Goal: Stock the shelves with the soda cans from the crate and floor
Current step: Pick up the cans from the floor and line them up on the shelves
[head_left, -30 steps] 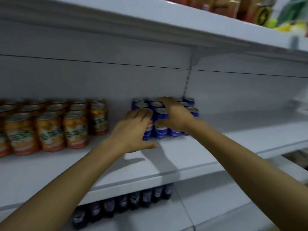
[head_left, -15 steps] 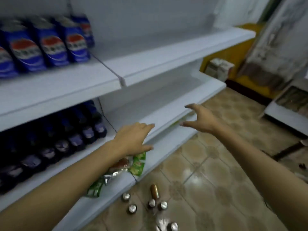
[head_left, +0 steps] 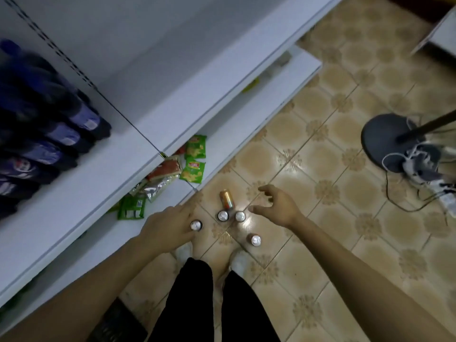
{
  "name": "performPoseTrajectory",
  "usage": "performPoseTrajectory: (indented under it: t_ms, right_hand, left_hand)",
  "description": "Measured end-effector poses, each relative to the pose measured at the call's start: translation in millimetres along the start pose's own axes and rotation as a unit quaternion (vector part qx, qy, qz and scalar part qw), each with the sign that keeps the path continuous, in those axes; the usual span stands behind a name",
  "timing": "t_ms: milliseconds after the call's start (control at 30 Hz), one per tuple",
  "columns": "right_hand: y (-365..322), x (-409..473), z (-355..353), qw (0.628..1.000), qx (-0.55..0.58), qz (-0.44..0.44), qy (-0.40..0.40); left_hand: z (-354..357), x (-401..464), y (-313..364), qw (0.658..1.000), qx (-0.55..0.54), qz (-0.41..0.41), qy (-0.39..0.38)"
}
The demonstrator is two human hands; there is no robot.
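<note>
Several soda cans stand on the tiled floor in front of my feet: one (head_left: 196,225) by my left hand, two side by side (head_left: 223,215) (head_left: 240,216), and one nearer me (head_left: 256,240). A gold can (head_left: 227,199) lies on its side behind them. My left hand (head_left: 167,227) hangs above the floor with fingers relaxed, just left of the nearest can. My right hand (head_left: 276,206) hovers to the right of the cans, fingers spread and loosely bent, holding nothing. Blue soda bottles (head_left: 49,134) fill the white shelf (head_left: 118,174) at the left.
Green and red snack packets (head_left: 192,166) lie on the lowest shelf beside the cans. A black round stand base (head_left: 385,141) with cables and a power strip (head_left: 441,191) sits on the floor at the right. My legs in black trousers (head_left: 212,299) fill the bottom centre.
My view has dropped from the shelves to the floor. Both hands left the blue cans on the shelf and came down toward the cans on the floor.
</note>
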State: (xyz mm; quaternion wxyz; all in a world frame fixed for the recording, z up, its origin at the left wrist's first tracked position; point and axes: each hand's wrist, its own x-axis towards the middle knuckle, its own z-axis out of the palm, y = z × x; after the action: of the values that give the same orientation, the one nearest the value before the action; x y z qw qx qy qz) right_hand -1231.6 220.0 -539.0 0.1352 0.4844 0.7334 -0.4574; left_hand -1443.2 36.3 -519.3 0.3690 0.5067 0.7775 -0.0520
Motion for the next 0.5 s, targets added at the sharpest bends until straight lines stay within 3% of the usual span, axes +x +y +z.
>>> performPoseTrajectory:
  t_ms: [133,300,367,400,500]
  right_hand:
    - [46,33,69,0.975,0.176,0.135,-0.036]
    - [95,127,155,0.887,0.375,0.270,-0.003]
    - [117,181,189,0.859,0.427,0.281,0.019]
    - [130,210,206,0.868,0.418,0.268,0.029]
    - [172,292,246,0.944,0.255,0.205,0.036]
  left_hand:
    - [43,49,-24,0.995,-0.072,-0.013,-0.065]
    - [115,162,-59,0.988,-0.124,-0.038,-0.087]
    - [155,218,-75,0.979,-0.169,-0.070,-0.095]
    - [178,248,-82,0.972,-0.198,-0.092,-0.089]
    - [245,331,-98,0.946,-0.290,-0.134,-0.059]
